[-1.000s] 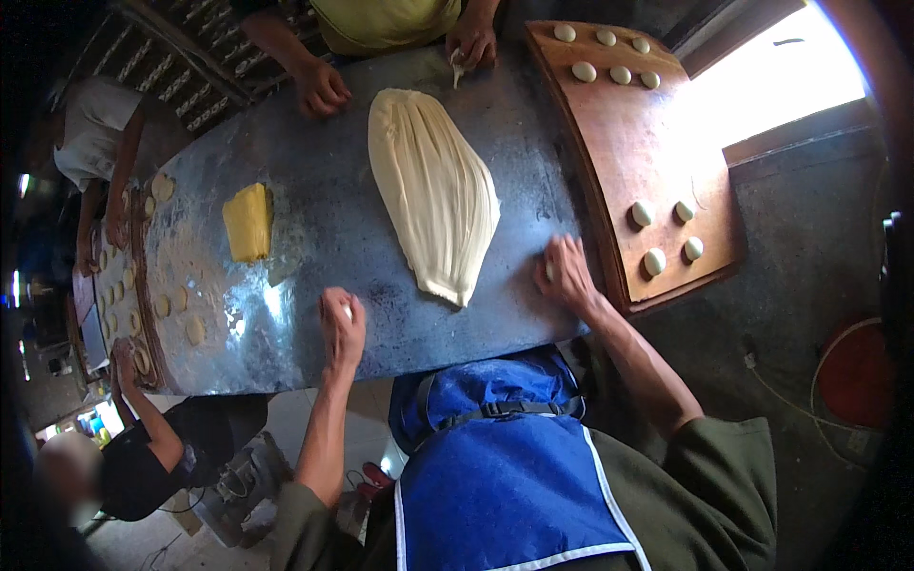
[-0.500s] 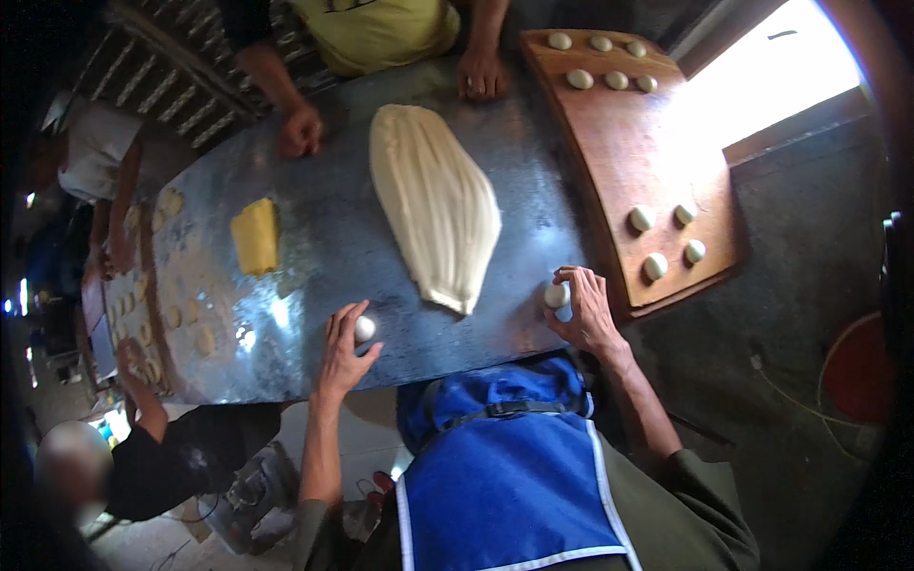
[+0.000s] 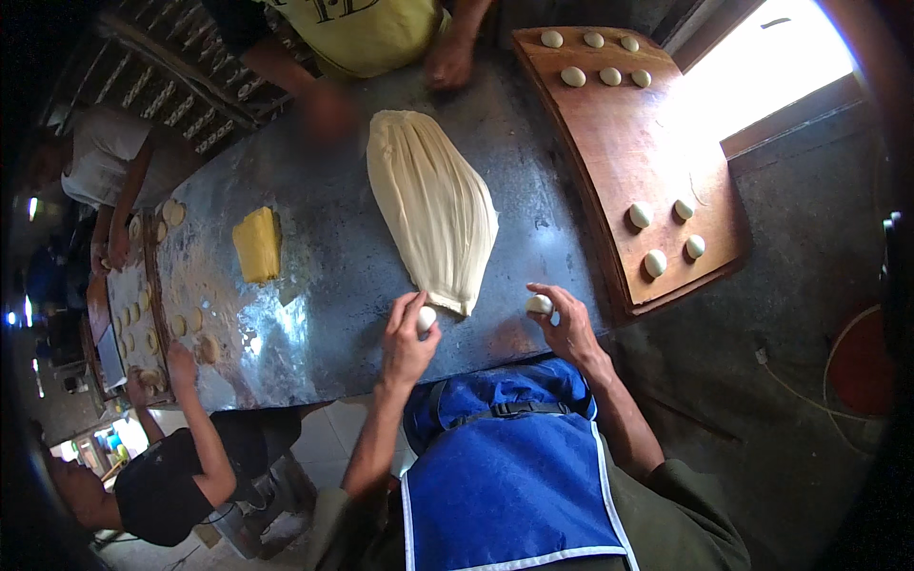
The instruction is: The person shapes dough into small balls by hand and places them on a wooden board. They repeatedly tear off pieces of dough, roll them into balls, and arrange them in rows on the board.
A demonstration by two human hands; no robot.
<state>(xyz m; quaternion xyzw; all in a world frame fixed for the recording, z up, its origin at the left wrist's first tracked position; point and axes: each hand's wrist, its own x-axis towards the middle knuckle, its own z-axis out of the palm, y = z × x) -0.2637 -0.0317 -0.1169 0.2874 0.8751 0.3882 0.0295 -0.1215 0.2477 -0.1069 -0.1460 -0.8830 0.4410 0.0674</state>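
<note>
My left hand (image 3: 409, 338) is closed round a small white dough ball (image 3: 427, 320), just below the lower left tip of a long stretched sheet of pale dough (image 3: 430, 214). My right hand (image 3: 566, 328) has its fingers curved round another dough ball (image 3: 539, 305) on the metal table (image 3: 533, 228), right of the sheet's lower end. A yellow folded slab (image 3: 257, 245) lies to the left of the sheet. On my right a wooden board (image 3: 671, 143) holds several white dough balls (image 3: 641, 214) in two groups.
A co-worker (image 3: 357, 33) in yellow faces me across the table, both hands near the far edge. Two more people (image 3: 167, 476) work at the left over trays of dough pieces (image 3: 133, 319). A bright window (image 3: 766, 67) is at the right; a red object (image 3: 852, 362) stands below it.
My left hand has moved right toward the sheet's lower end, and my right hand slightly left and down, both with balls. The facing co-worker's dough strand is no longer visible.
</note>
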